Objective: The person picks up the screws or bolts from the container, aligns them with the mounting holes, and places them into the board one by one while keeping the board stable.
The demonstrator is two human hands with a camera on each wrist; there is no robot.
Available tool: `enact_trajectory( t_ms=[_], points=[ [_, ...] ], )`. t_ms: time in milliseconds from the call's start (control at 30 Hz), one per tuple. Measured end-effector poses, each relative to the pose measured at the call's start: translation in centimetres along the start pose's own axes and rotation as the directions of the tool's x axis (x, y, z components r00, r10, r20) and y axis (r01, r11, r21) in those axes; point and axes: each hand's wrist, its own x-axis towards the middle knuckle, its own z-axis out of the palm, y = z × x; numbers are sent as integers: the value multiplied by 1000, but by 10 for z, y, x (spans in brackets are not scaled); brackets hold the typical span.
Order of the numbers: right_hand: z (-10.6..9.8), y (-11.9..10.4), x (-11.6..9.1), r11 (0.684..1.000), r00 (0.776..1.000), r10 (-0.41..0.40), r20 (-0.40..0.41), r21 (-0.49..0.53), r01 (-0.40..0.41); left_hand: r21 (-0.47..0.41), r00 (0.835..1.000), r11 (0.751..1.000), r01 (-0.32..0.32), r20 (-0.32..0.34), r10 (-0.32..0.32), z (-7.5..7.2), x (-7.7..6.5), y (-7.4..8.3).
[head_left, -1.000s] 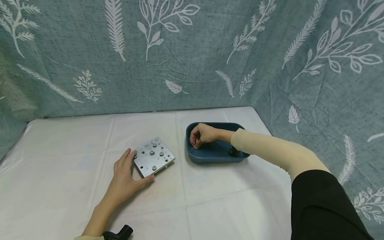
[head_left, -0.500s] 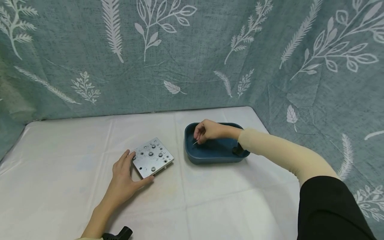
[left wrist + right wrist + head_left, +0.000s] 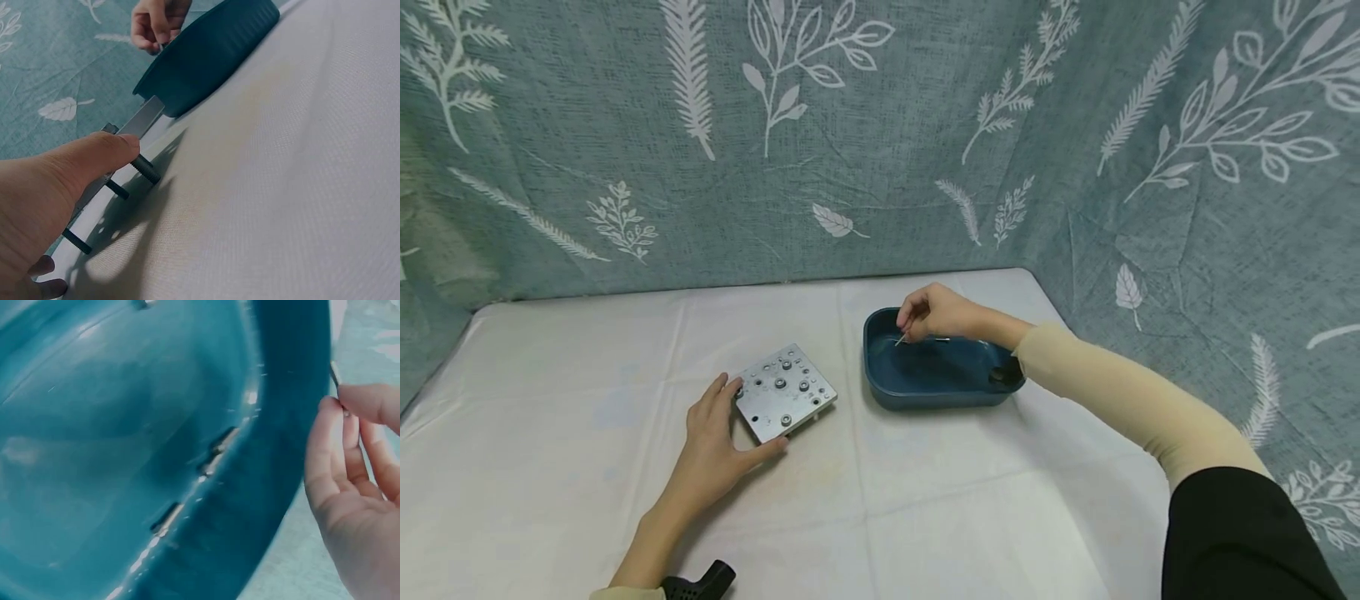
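Left hand (image 3: pixel 711 446) grips metal plate (image 3: pixel 767 406); tiny marks (image 3: pixel 797 360), possibly lettering.

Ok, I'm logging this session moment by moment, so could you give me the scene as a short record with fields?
left hand: grips metal plate at its edges
right hand: pinches thin metal pin above the tub
plate: threaded bolts stick out underneath
blue tub: right of the plate; small metal pieces inside
surface: white cloth
backdrop: leaf-print curtain
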Motion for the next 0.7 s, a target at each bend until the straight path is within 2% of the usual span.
enact_trajectory(
  t_ms=[233,367,700],
  points=[
    [2,-14,-5,996,993,2,-118,86,8,-8,1000,1000,5,6,-5,-1,0,1],
    [9,-17,-7,990,985,-33,-168,133,55,-9,1000,1000,3,6,-3,0,0,1],
    [48,-24,4,943,963,-140,-230,266,201,-3,1000,1000,10,5,-10,0,0,-2]
  ],
)
